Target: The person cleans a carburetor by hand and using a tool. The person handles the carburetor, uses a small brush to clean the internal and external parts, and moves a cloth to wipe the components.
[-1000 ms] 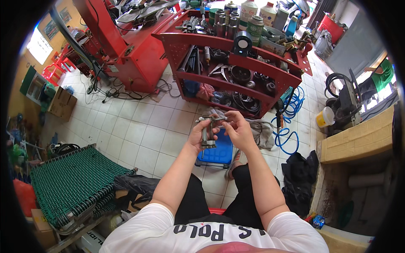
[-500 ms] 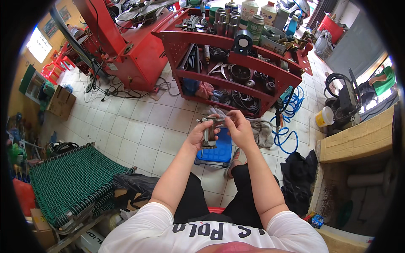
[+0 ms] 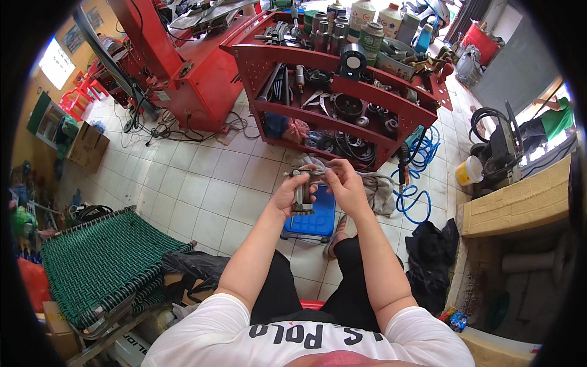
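Note:
My left hand (image 3: 286, 197) is wrapped round a small metal mechanical part (image 3: 302, 202), upright, with a toothed-looking disc at its lower end and a short crosspiece at the top. Its exact kind is too small to make out. At the right end of that crosspiece, the thumb and fingers of my right hand (image 3: 347, 185) are pinched together on a thin light-coloured piece. Both hands are above a blue plastic box-like object (image 3: 313, 219) on the floor. A crumpled grey cloth (image 3: 380, 194) lies beyond and right of my right hand.
A red tool cart (image 3: 342, 119) with sockets, bottles and tools stands ahead. Left of it is a red machine (image 3: 199, 92) with cables on the floor. A blue hose (image 3: 416, 199) coils at right, near a yellow-white bucket (image 3: 469, 170). A green woven folding bed (image 3: 113, 260) is at left.
My hands stay almost in place, with only slight finger movement on the metal part. At the far right, a person in green has shifted and shows more of the body.

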A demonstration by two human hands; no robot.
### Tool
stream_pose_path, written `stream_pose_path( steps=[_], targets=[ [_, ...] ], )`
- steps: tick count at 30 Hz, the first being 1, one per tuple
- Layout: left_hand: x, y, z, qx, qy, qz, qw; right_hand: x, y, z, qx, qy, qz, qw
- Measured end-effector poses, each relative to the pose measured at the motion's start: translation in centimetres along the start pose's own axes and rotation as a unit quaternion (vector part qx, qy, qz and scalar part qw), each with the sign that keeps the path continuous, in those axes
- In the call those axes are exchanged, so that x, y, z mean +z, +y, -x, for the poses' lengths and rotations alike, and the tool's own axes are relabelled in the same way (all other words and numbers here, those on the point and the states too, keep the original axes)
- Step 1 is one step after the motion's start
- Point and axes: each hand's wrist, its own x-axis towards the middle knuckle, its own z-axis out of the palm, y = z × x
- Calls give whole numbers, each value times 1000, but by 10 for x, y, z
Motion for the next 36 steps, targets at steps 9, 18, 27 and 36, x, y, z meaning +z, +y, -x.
stream_pose_path(
  steps=[9,18,27,36],
  targets=[
    [-2,0,0,1,2,-19,1000,-6,0,-4,85,-51,64,993],
    [0,-1,-2,0,4,-9,1000,-5,10,-3,24,-49,58,997],
    [4,-1,-3,-3,-2,-2,1000,-5,11,-2,-27,-34,29,999],
    [0,-1,-2,-13,-11,-18,1000,-10,9,-4,62,-43,23,997]
  ],
)
